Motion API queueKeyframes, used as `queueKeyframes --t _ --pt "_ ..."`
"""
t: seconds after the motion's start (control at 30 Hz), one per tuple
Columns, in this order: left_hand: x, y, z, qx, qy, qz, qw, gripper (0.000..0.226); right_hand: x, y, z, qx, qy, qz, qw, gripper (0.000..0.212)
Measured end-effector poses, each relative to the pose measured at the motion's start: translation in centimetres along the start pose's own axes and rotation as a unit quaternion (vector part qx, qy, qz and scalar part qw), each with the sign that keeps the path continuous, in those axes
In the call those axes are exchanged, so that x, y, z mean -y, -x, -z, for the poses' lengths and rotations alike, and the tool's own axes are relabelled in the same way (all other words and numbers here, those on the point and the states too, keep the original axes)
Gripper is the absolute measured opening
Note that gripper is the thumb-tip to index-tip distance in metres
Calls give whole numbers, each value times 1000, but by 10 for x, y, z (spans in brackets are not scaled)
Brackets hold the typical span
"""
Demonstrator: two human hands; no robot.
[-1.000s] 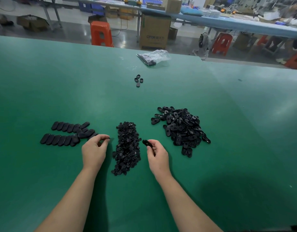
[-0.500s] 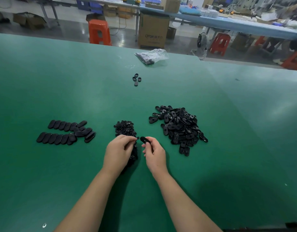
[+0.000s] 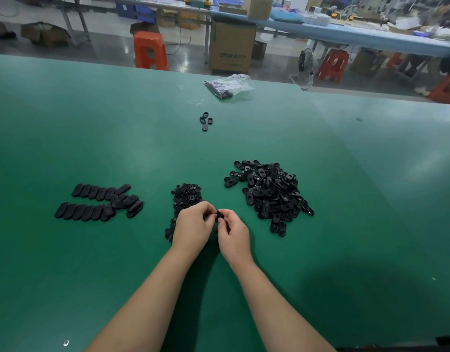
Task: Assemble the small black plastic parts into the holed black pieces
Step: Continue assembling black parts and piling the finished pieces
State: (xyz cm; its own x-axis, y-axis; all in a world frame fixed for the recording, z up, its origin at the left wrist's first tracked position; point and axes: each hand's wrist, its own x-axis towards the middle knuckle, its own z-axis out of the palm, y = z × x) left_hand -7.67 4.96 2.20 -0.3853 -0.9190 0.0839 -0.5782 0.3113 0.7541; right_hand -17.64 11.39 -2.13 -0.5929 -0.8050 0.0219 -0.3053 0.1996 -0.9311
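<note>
The wide green work table carries everything, and the order by size runs so. At about two o'clock from the hands lies the big loose heap of holed black plastic pieces, flat ovals each with a cut-out. At nine o'clock, well apart from the hands, two tidy rows of finished black oval pieces lie overlapped like tiles. At twelve o'clock, partly under the left hand, is the narrow pile of small black plastic parts. Far off at twelve o'clock sit a clear plastic bag and four stray black ovals.

The left hand and the right hand meet fingertip to fingertip just above the table. The right hand pinches one black holed piece between thumb and forefinger. The left fingers are curled and pressed toward it, probably nipping a small part, though it is too tiny to make out.

By my judgement this is the fitting step: part to hole. The next move calls for lining the part square with the opening and pressing it home (a firm thumb push, likely), then laying the piece at the end of the rows at nine o'clock.
</note>
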Motion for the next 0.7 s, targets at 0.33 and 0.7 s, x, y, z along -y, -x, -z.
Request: queueKeyframes --t 0.33,0.7 --pt "-9 -4 -2 -10 8 43 999 19 1 0 2 -2 0 2 1000 19" --pt "-2 -10 7 43 72 100 991 11 3 1 4 2 -29 -2 1000 24"
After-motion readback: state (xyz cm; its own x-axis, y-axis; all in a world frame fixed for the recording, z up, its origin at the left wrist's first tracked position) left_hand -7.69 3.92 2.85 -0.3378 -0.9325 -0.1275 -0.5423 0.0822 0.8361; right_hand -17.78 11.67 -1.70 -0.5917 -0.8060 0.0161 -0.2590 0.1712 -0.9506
